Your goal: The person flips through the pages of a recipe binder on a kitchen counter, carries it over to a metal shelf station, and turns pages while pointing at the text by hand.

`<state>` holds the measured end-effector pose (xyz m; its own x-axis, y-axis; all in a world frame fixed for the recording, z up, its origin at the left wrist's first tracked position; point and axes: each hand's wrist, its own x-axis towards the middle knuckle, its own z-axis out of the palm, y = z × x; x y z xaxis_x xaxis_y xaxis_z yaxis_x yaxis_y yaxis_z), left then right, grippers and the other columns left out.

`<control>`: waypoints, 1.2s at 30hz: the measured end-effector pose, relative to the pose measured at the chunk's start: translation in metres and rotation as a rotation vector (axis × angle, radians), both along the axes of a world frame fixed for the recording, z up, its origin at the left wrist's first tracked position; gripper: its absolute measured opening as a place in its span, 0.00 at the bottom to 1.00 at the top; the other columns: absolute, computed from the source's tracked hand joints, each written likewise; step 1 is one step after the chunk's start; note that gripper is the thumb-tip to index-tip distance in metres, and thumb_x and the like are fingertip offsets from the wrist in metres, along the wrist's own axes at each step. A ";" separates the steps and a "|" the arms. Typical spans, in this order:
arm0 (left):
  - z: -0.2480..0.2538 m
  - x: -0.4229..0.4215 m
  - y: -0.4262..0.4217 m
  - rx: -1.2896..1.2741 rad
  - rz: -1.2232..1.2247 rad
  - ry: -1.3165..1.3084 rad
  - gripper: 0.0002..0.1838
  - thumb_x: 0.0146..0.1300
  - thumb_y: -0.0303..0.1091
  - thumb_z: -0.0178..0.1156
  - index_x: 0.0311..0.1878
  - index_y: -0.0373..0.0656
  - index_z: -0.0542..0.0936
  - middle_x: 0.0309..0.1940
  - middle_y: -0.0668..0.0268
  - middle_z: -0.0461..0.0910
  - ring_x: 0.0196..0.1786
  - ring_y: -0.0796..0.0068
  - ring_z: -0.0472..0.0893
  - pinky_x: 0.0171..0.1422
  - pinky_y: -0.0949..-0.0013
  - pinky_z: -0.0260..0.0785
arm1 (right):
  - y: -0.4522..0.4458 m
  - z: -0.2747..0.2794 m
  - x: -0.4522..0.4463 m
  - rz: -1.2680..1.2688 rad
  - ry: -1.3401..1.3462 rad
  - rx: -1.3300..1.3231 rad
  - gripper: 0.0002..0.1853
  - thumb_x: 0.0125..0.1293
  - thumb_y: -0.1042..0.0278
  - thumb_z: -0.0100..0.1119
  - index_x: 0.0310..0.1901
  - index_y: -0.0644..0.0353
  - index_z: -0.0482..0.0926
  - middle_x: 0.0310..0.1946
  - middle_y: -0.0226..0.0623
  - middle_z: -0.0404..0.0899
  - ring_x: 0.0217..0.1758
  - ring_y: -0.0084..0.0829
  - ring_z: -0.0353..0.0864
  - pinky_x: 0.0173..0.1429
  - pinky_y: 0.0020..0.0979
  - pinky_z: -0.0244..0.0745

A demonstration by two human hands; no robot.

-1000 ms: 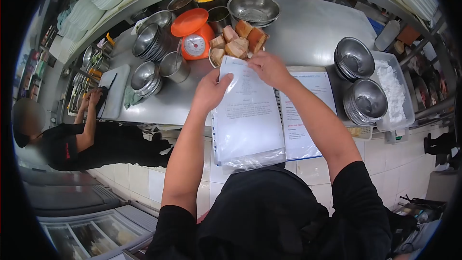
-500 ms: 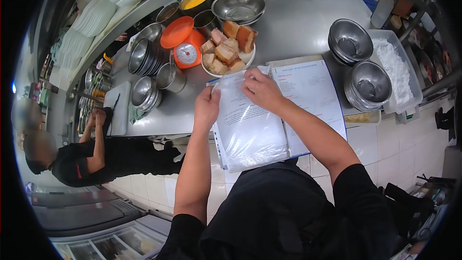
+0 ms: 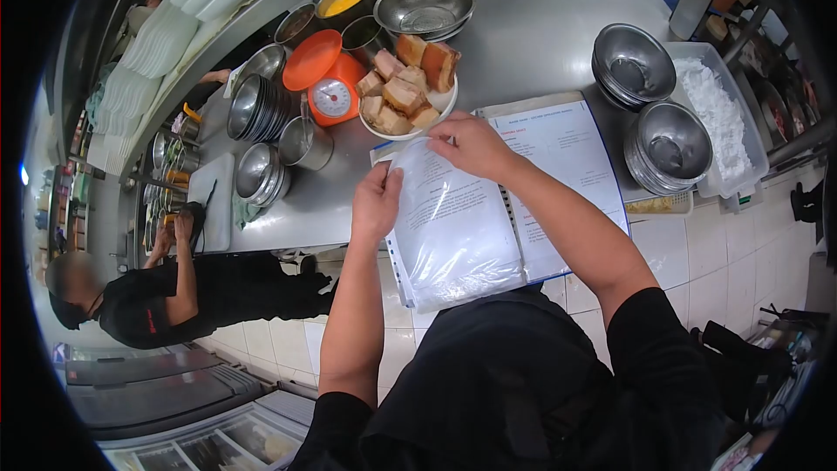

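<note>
An open ring binder [image 3: 571,183] with printed pages in clear plastic sleeves rests at the counter's near edge, against my apron. My left hand [image 3: 377,202] is closed on the left edge of a plastic sleeve [image 3: 458,249], thumb on top. At the top of the same sleeve, my right hand [image 3: 475,146] pinches the plastic between thumb and fingers, its forearm crossing the right page. Light glares off the left page. Just beyond the binder stands a white bowl [image 3: 446,105] of cooked pork belly chunks [image 3: 404,94], close to my right fingers.
An orange kitchen scale [image 3: 333,98], a steel pot [image 3: 305,143] and stacked steel bowls [image 3: 255,106] stand left. More bowls [image 3: 667,146] and a tub of white powder [image 3: 719,122] are right. A co-worker [image 3: 166,296] in black stands at the left, hands over the counter.
The view has shifted slightly. My right fingers have shifted a little along the sleeve's top, while my left hand keeps its hold. The co-worker at the left has moved their hands.
</note>
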<state>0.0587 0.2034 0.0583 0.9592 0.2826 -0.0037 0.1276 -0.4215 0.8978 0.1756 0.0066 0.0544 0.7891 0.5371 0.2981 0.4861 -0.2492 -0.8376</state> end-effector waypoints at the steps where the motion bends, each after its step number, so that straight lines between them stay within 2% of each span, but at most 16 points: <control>1: 0.001 -0.001 -0.001 0.030 -0.011 0.003 0.14 0.74 0.35 0.57 0.53 0.35 0.81 0.31 0.64 0.82 0.34 0.78 0.76 0.44 0.70 0.71 | 0.000 -0.003 0.002 0.004 -0.029 -0.019 0.07 0.66 0.67 0.64 0.40 0.59 0.87 0.40 0.44 0.81 0.45 0.47 0.83 0.52 0.41 0.77; 6: 0.007 -0.004 -0.005 0.093 -0.037 0.016 0.13 0.73 0.35 0.57 0.52 0.36 0.82 0.30 0.63 0.82 0.33 0.77 0.77 0.43 0.69 0.72 | 0.001 -0.014 0.004 -0.060 -0.217 -0.035 0.05 0.64 0.67 0.65 0.38 0.57 0.87 0.38 0.40 0.79 0.43 0.45 0.83 0.51 0.41 0.78; 9: 0.002 -0.003 -0.003 0.111 -0.023 0.014 0.13 0.71 0.34 0.58 0.52 0.36 0.82 0.31 0.61 0.83 0.33 0.75 0.78 0.44 0.69 0.72 | -0.005 -0.001 -0.002 -0.049 -0.248 -0.112 0.04 0.63 0.67 0.66 0.35 0.56 0.87 0.38 0.36 0.79 0.41 0.43 0.83 0.49 0.41 0.78; 15: 0.007 -0.004 -0.007 0.124 -0.040 0.028 0.14 0.68 0.31 0.60 0.54 0.36 0.81 0.40 0.56 0.87 0.41 0.72 0.85 0.50 0.68 0.75 | -0.010 -0.004 -0.003 -0.042 -0.347 -0.104 0.03 0.59 0.70 0.69 0.32 0.57 0.85 0.40 0.31 0.79 0.41 0.40 0.82 0.46 0.40 0.78; 18: 0.005 -0.005 -0.010 0.074 -0.052 -0.002 0.15 0.66 0.28 0.62 0.55 0.36 0.81 0.44 0.54 0.87 0.46 0.69 0.86 0.54 0.68 0.76 | -0.010 -0.004 -0.006 -0.052 -0.360 -0.100 0.04 0.60 0.69 0.69 0.31 0.58 0.83 0.39 0.32 0.78 0.40 0.40 0.82 0.46 0.40 0.78; 24: 0.010 -0.007 -0.013 0.117 -0.075 0.001 0.17 0.64 0.26 0.62 0.57 0.35 0.80 0.46 0.54 0.87 0.49 0.65 0.87 0.56 0.68 0.76 | -0.011 -0.006 -0.011 -0.033 -0.382 -0.119 0.06 0.60 0.70 0.68 0.31 0.58 0.80 0.38 0.32 0.78 0.40 0.41 0.82 0.45 0.40 0.79; 30: 0.006 -0.007 -0.012 0.118 -0.122 0.000 0.19 0.63 0.26 0.61 0.58 0.35 0.79 0.50 0.53 0.86 0.53 0.64 0.85 0.59 0.66 0.75 | -0.016 -0.006 -0.019 0.034 -0.314 -0.121 0.05 0.62 0.70 0.66 0.35 0.57 0.79 0.38 0.33 0.81 0.39 0.42 0.83 0.43 0.41 0.79; 33: 0.013 -0.008 -0.018 -0.073 -0.212 0.049 0.22 0.65 0.35 0.63 0.59 0.35 0.79 0.52 0.52 0.85 0.56 0.63 0.84 0.61 0.64 0.74 | -0.017 -0.003 -0.025 0.036 -0.231 -0.153 0.04 0.63 0.70 0.64 0.38 0.56 0.80 0.39 0.34 0.82 0.39 0.43 0.84 0.44 0.41 0.80; 36: 0.043 0.002 -0.023 0.063 -0.166 0.137 0.30 0.65 0.50 0.62 0.60 0.34 0.79 0.52 0.50 0.84 0.56 0.59 0.83 0.62 0.63 0.73 | -0.011 -0.009 -0.027 0.021 -0.271 -0.066 0.04 0.63 0.69 0.65 0.39 0.56 0.82 0.41 0.34 0.84 0.40 0.42 0.85 0.46 0.40 0.81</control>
<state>0.0611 0.1807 0.1016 0.9844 0.1243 -0.1248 0.1708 -0.5020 0.8478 0.1486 -0.0048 0.0457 0.6736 0.5778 0.4609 0.6959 -0.2859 -0.6587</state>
